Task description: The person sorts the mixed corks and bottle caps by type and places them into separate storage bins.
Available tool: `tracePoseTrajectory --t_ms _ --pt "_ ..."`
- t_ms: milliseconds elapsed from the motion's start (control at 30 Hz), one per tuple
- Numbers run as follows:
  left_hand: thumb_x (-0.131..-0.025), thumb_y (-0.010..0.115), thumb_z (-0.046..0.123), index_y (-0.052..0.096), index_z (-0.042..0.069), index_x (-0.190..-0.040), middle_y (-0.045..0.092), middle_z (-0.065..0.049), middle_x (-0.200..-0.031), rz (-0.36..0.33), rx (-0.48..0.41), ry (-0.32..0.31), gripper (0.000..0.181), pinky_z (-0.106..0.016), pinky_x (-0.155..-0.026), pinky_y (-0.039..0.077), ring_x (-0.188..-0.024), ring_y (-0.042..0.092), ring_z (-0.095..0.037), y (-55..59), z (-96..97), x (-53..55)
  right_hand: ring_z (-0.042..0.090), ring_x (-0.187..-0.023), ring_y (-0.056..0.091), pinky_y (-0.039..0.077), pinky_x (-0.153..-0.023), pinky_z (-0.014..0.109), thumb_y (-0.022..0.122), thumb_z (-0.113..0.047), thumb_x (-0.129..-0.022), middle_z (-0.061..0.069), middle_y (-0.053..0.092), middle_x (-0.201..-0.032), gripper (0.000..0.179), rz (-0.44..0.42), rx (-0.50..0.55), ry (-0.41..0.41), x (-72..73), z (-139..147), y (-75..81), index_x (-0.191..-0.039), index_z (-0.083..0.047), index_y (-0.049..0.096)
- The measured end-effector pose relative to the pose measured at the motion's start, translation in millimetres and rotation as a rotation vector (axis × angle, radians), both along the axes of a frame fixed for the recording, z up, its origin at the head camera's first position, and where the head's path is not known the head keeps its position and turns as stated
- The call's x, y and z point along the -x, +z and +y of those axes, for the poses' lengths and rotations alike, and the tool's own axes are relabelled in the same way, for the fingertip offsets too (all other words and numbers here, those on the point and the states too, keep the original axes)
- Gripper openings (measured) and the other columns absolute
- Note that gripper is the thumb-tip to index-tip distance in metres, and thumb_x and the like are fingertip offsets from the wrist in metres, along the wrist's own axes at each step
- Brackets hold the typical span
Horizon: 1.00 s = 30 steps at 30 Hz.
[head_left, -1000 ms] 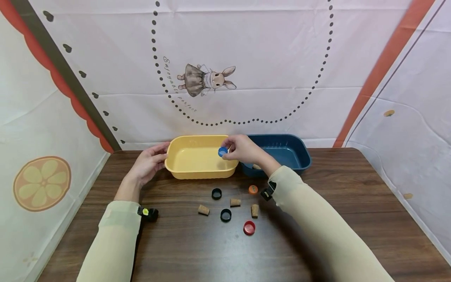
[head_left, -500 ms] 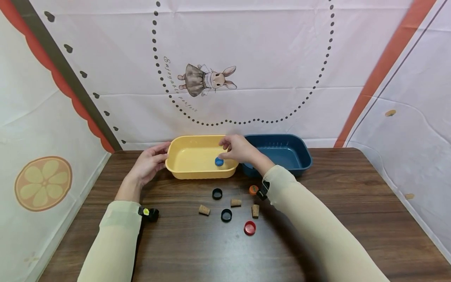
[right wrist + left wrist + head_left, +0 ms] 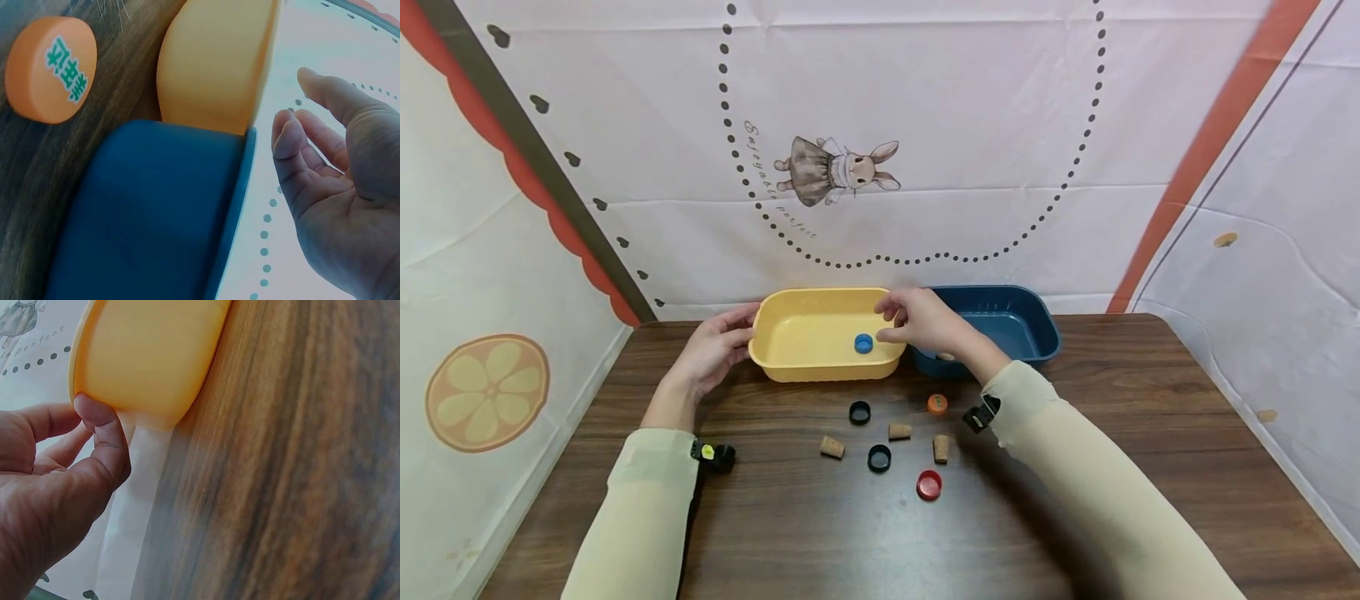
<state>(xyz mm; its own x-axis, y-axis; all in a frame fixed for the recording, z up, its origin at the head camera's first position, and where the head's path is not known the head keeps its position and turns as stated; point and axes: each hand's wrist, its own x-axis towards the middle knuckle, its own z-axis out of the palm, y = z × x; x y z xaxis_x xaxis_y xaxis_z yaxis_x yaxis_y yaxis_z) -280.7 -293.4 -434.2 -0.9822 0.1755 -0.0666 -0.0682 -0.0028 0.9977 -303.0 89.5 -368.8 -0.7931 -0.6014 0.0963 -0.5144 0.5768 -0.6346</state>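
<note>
wooden table, left hand gripping yellow tub, right hand empty, fingers relaxed above blue cap

The yellow tub and the dark blue tub look like smooth, slightly glossy plastic. The tabletop shows dark wood grain with a low sheen. Three stoppers look like rough matt cork. The backdrop is creased cloth.
</note>
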Motion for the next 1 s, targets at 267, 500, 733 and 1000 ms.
tracePoseTrajectory --t_ms 267,500,733,1000 --pt "-0.11 0.055 0.004 0.033 0.0 -0.165 0.044 -0.022 -0.142 0.004 0.006 -0.002 0.059 -0.023 -0.08 0.058 -0.108 0.06 -0.019 -0.7 0.7 -0.6 0.017 -0.092 0.065 0.058 -0.083 0.035 0.083 -0.022 -0.095 0.01 0.07 -0.111 0.036 0.032 -0.004 0.001 -19.4 11.9 5.8 -0.126 -0.009 0.071" --pt "-0.11 0.054 0.003 0.033 0.0 -0.165 0.045 -0.021 -0.141 0.009 0.0 -0.004 0.058 -0.026 -0.081 0.059 -0.108 0.06 -0.021 0.5 0.6 -0.7 0.017 -0.089 0.063 0.058 -0.079 0.031 0.085 -0.022 -0.094 0.006 0.069 -0.103 0.035 0.027 0.005 0.001 -36.1 21.0 11.7 -0.124 -0.011 0.071" --pt "-0.111 0.054 0.004 0.034 0.001 -0.165 0.045 -0.021 -0.142 0.0 0.001 -0.004 0.058 -0.026 -0.082 0.059 -0.109 0.06 -0.021 1.4 0.2 -0.2 0.016 -0.088 0.064 0.058 -0.078 0.034 0.084 -0.024 -0.095 0.005 0.07 -0.104 0.037 0.024 0.018 0.027 -51.2 34.7 13.5 -0.127 -0.012 0.071" --pt "-0.111 0.054 0.004 0.034 0.001 -0.165 0.044 -0.022 -0.145 -0.005 0.009 -0.006 0.058 -0.025 -0.084 0.059 -0.112 0.06 -0.021 1.5 0.1 0.1 0.014 -0.083 0.063 0.057 -0.072 0.034 0.084 -0.026 -0.094 -0.001 0.068 -0.096 0.036 0.031 -0.006 0.045 -67.7 55.6 5.4 -0.125 -0.014 0.072"
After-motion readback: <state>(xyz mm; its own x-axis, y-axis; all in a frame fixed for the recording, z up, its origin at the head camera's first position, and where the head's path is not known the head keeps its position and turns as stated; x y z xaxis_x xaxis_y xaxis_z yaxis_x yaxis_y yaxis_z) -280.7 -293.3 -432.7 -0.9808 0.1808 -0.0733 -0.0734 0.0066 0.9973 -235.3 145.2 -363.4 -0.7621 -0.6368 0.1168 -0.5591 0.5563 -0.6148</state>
